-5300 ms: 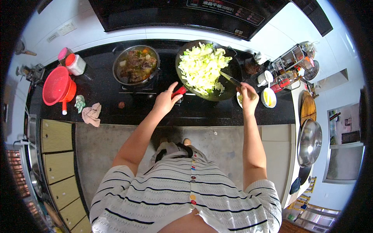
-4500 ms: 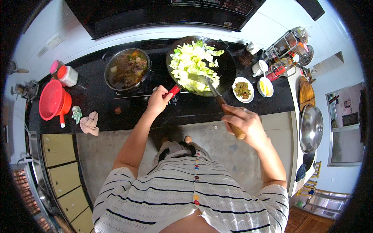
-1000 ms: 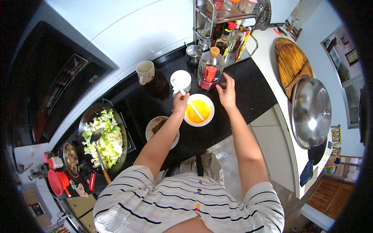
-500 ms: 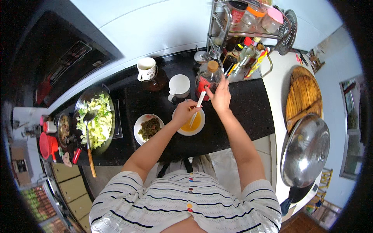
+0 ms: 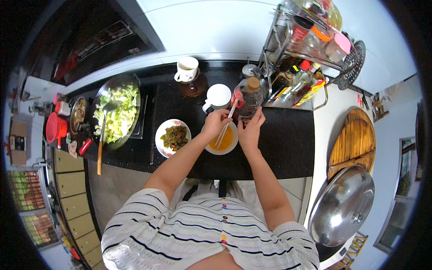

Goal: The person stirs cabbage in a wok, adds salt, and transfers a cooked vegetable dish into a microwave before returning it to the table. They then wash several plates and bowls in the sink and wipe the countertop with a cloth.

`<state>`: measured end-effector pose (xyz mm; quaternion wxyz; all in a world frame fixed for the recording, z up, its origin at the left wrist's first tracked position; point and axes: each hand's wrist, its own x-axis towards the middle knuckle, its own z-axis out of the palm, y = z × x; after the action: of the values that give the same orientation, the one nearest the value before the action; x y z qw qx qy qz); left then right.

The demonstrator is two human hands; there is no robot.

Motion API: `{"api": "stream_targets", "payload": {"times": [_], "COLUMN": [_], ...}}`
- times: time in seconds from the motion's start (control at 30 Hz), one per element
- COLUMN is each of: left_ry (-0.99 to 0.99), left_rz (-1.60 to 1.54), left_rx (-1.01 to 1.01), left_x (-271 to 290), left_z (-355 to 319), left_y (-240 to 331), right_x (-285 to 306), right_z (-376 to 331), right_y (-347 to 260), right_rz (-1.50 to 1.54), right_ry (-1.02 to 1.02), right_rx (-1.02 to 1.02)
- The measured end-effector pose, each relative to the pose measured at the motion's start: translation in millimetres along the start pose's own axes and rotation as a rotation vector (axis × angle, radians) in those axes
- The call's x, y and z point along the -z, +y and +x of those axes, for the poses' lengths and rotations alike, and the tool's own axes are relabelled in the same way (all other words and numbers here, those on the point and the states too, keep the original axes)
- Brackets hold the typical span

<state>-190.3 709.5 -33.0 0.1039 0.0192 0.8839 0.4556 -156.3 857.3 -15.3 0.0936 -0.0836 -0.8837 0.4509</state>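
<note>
Head camera view, looking straight down on a person in a striped white top standing at a black kitchen counter [image 5: 288,139]. The left hand [image 5: 216,122] is closed around a pair of pale chopsticks [image 5: 225,128], whose tips dip into a white bowl of yellow beaten egg [image 5: 222,141] sitting on the counter directly in front of the person. The right hand [image 5: 250,130] rests at the bowl's right rim, fingers curled together against it; whether it actually clamps the rim cannot be told from this angle. Just behind both hands stands a clear bottle with a brown cap [image 5: 247,96], and beside that a white lidded mug [image 5: 217,97]. A second white cup [image 5: 186,69] sits further back near the wall, next to a glass lid [image 5: 193,86]. To the left of the egg bowl lies a white plate of dark green chopped vegetables [image 5: 173,137]. Further left, on the stove, a dark wok of pale green cabbage [image 5: 118,114] holds a long wooden-handled spatula [image 5: 101,144], its handle jutting over the counter edge. A smaller pot [image 5: 77,114] and a red colander [image 5: 55,128] sit beyond. At right, a wire rack of condiment bottles [image 5: 306,58] rises against the tiled wall, with a round wooden board [image 5: 353,139] and a steel wok lid [image 5: 344,207] on the white side counter.
</note>
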Motion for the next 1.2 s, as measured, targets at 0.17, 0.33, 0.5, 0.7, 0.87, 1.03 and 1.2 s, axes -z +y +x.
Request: {"api": "stream_targets", "payload": {"times": [0.17, 0.33, 0.5, 0.7, 0.87, 1.03, 1.2], "left_ry": [0.458, 0.17, -0.267, -0.376, -0.338, -0.398, -0.185], "left_rz": [0.12, -0.034, -0.454, -0.623, -0.61, -0.664, -0.54], "left_rx": [-0.134, 0.147, 0.406, 0.394, 0.267, 0.19, 0.183], "left_x": [17.3, 38.1, 47.7, 71.6, 115.2, 173.5, 203.3], "left_z": [-5.3, 27.8, 48.1, 53.6, 9.2, -71.2, -174.9], "left_y": [-13.4, -83.7, -90.8, -96.5, -73.8, -53.1, -53.1], "right_x": [17.7, 18.3, 6.3, -5.8, -5.1, 8.4, 11.4], "right_z": [-21.5, -50.4, -65.8, -83.0, -100.2, -119.9, -146.8], "right_y": [-3.1, 1.7, -9.9, -62.4, -104.2, -141.8, -176.7], "right_rz": [0.102, 0.105, 0.132, 0.17, 0.177, 0.226, 0.29], "right_ry": [-0.059, -0.097, -0.081, 0.023, 0.148, 0.172, 0.099], "right_rx": [-0.095, -0.08, 0.079, 0.137, 0.209, 0.254, 0.411]}}
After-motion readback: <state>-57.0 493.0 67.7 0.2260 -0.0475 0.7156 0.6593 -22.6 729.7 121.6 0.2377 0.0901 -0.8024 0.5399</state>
